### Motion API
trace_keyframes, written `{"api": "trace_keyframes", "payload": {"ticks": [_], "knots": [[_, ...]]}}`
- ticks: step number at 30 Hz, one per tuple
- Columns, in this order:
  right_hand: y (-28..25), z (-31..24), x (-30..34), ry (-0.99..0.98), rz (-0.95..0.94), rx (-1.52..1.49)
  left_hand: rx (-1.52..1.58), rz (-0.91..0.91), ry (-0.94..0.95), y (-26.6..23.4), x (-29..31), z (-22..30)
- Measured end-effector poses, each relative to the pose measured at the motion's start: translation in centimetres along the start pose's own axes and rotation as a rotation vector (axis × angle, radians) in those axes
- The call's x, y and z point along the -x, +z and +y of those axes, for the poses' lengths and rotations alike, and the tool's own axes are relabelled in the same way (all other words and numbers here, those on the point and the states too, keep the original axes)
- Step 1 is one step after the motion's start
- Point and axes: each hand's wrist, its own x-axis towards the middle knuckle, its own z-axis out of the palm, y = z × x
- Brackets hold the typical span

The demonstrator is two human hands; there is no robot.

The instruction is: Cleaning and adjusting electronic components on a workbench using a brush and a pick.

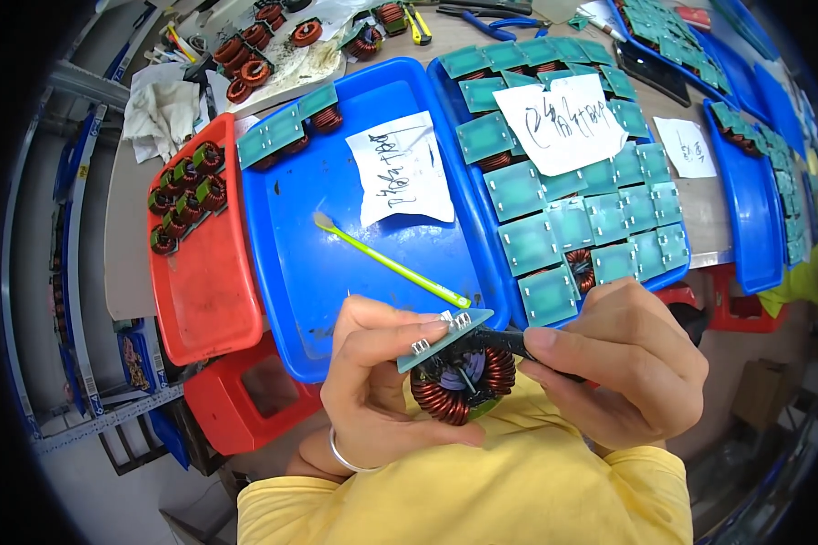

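My left hand (364, 372) grips a copper-wound toroidal coil (441, 395) fixed to a small green circuit board (418, 357), held tilted above my lap. White pins stick out of the board's upper face, by my thumb. In my right hand (641, 363) is a slim black tool (504, 341), pinched between thumb and fingers. Its tip reaches between the board and the coil; the tip's shape is hidden. Just beyond my hands, a lime-green toothbrush (395, 266) lies in a blue tray (309, 282).
Several coils on boards sit in a red tray (204, 313) at left. A second blue tray (475, 204) at right holds rows of green boards under a handwritten paper (563, 123). Loose coils (254, 71), pliers (495, 25) and a yellow cutter (418, 25) lie behind.
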Motion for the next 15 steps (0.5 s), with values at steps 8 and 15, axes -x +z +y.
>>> {"api": "trace_keyframes", "payload": {"ticks": [8, 15], "knots": [[-0.13, -0.09, 0.07, -0.005, -0.019, 0.027, -0.202, 0.012, 0.051, 0.11, 0.03, 0.26], [-0.26, -0.12, 0.23, 0.002, -0.025, 0.036, -0.163, 0.044, 0.053, 0.2, -0.06, 0.06]]}}
